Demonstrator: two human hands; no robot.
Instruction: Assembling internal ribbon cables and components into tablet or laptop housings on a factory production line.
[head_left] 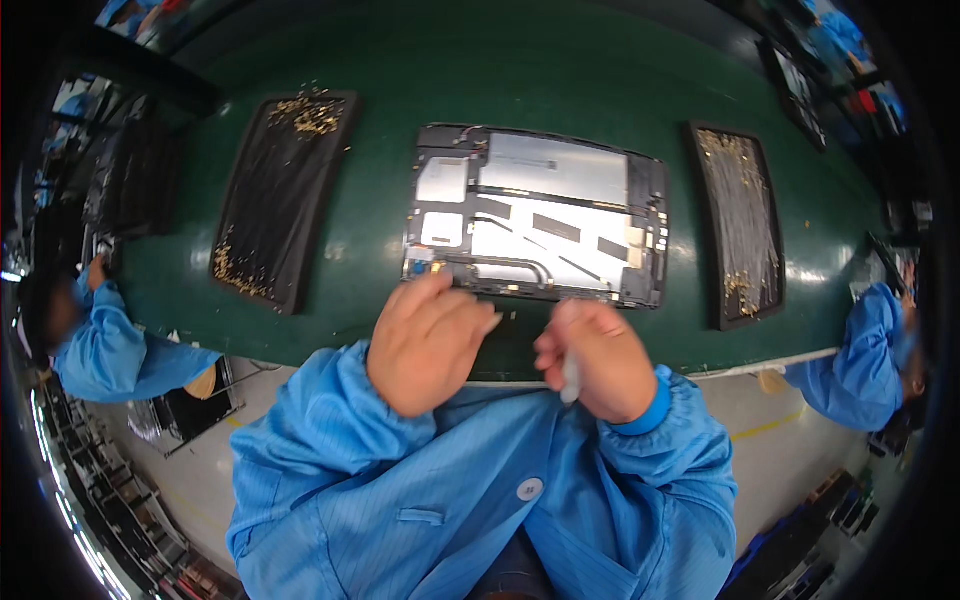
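Note:
An opened tablet-like device (580, 225) lies on the green table in front of me, its silver plates, black strips and cables exposed. My left hand (425, 345) is at its near left corner, fingers curled down beside a small blue part (420, 267); the fingertips are partly hidden, and I cannot see what they hold. Just off the device's near edge, my right hand (598, 360) is closed around a slim whitish thing (571, 378), whose kind does not show. A blue band circles my right wrist.
Dark trays flank the device: the left tray (345, 150) and the right tray (708, 250) hold many thin dark strips with gold-coloured ends. Another dark device (797, 95) lies at the far right. Co-workers in blue sit at both sides.

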